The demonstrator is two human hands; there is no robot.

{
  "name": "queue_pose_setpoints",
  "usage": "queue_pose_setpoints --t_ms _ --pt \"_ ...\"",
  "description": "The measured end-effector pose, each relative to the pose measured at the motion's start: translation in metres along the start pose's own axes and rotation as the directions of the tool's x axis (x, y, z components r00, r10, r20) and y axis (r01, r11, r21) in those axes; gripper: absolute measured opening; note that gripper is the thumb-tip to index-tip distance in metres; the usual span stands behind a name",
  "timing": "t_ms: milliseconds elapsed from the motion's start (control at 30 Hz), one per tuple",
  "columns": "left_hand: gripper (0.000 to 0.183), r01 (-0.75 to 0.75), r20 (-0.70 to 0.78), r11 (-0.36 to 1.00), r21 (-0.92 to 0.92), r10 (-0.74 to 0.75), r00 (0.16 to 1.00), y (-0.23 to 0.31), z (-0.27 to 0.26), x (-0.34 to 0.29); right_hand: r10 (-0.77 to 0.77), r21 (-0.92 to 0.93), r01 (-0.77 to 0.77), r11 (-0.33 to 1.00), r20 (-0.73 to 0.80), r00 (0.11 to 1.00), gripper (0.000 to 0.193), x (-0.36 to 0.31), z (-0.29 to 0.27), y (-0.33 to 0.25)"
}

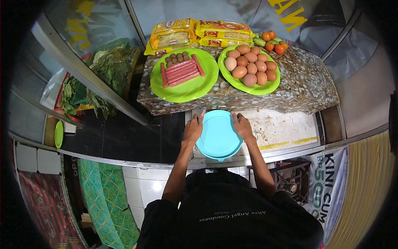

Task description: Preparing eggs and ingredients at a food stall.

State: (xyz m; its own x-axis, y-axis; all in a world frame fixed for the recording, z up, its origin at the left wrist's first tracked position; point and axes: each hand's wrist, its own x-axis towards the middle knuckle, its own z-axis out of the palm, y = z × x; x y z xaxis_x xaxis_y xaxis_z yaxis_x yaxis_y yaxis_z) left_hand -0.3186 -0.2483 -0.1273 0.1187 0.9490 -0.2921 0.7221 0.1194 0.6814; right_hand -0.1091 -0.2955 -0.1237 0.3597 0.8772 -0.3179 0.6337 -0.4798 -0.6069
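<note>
A light blue round plastic container (219,135), with what looks like a lid and a small tab at its near edge, is at the counter's front. My left hand (193,128) grips its left rim, thumb and fingers along the side. On the opposite rim my right hand (242,125) has hold of it the same way. What is inside the container does not show. Just beyond it, a green plate (182,93) carries red sausages (182,72) and brown meatballs (177,59). Beside that, brown eggs (251,66) are piled on a second green plate (259,90).
Both plates stand on a raised pebble-patterned slab (306,79). Yellow noodle packs (224,32) and tomatoes (279,49) with cucumbers (259,42) lie at its back. Leafy greens (105,70) sit left, past a metal frame post (91,68). Glass panels enclose the counter.
</note>
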Motion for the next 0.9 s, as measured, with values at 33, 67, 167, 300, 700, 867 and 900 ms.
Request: queue_pose_setpoints --t_ms 33,67,167,300,700,867,900 --pt "0.060 -0.019 0.001 1.000 0.008 0.019 1.000 -0.002 0.001 0.001 0.007 0.003 -0.007 1.000 -0.001 1.000 0.074 -0.001 0.000 -0.001" --pt "0.060 -0.020 0.008 1.000 0.011 0.020 1.000 -0.004 0.003 0.002 0.023 0.007 -0.023 1.000 0.003 1.000 0.074 -0.002 0.000 -0.001" --pt "0.058 -0.028 0.005 0.999 0.016 0.028 1.000 -0.003 0.006 0.005 0.031 0.062 -0.032 0.998 0.023 0.999 0.075 0.002 0.004 0.008" --pt "0.056 -0.088 0.097 0.988 -0.127 0.100 0.990 -0.008 0.003 0.009 0.018 0.113 -0.023 0.993 0.045 0.999 0.075 0.001 0.004 0.009" --pt "0.068 -0.197 0.289 0.979 0.045 0.176 0.941 0.017 -0.006 0.032 0.167 0.150 -0.166 0.975 0.007 0.986 0.079 0.006 0.007 0.012" --pt "0.062 -0.321 0.315 0.946 0.037 0.294 0.902 0.009 0.002 0.040 0.288 0.038 -0.289 0.957 0.025 0.957 0.087 0.004 0.010 -0.001" --pt "0.062 -0.332 0.331 0.943 0.034 0.303 0.894 0.009 0.005 0.043 0.277 0.012 -0.278 0.961 0.027 0.960 0.088 0.004 0.010 0.003"
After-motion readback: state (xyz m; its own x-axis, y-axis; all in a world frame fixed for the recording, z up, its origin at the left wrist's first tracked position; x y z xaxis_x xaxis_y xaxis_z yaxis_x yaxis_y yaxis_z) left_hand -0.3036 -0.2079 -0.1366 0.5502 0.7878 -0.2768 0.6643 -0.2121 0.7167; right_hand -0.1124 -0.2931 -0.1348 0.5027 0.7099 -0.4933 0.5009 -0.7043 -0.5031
